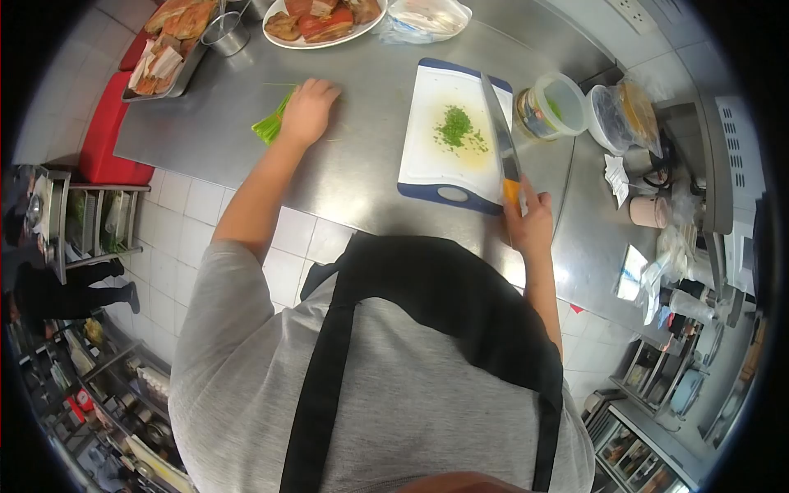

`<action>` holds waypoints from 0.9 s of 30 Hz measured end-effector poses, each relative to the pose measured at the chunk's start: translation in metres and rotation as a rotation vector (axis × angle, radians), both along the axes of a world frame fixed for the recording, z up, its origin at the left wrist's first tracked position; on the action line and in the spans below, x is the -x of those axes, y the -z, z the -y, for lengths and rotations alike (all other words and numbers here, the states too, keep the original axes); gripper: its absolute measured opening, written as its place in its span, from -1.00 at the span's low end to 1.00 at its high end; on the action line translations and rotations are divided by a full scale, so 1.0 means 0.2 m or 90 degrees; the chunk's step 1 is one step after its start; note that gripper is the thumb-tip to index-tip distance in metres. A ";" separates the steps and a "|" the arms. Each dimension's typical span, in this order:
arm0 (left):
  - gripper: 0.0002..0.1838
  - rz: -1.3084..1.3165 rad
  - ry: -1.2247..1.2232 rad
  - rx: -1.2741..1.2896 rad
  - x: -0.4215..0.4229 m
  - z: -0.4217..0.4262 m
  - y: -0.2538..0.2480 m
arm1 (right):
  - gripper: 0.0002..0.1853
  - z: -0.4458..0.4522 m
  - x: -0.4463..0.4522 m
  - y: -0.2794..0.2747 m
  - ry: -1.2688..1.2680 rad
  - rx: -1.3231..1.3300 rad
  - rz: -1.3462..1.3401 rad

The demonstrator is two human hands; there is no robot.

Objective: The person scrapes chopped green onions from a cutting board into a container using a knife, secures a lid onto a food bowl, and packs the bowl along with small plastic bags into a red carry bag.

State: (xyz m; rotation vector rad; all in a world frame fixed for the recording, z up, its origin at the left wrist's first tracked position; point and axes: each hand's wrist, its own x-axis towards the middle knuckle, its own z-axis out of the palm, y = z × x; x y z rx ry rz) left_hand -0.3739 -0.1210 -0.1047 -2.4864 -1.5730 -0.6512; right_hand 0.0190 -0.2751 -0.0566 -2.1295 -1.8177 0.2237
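My left hand is curled over a bunch of green onions on the steel counter, left of the cutting board. The cut ends stick out beneath my palm on the left; my fingers hide the rest. In my right hand is a kitchen knife with a yellow-orange handle, its blade pointing away from me along the board's right side. On the white cutting board with blue ends lies a small pile of finely chopped green onion, with loose bits and a yellowish wet patch around it.
A plate of cooked meat and a plastic bag stand at the back. Far left is a metal tray of meat beside a metal cup. A clear tub stands right of the board. Another person stands at far left.
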 end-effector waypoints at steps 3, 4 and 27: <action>-0.84 -0.061 -0.013 0.047 0.03 -0.03 -0.01 | -0.57 -0.08 0.02 -0.04 -0.032 -0.094 -0.105; -0.86 -0.057 -0.001 0.054 0.04 -0.02 -0.01 | -0.62 -0.15 0.07 -0.02 -0.071 -0.101 -0.164; -0.82 0.104 0.038 0.028 0.17 0.21 0.00 | -0.63 -0.72 0.94 0.22 -0.501 -0.045 0.006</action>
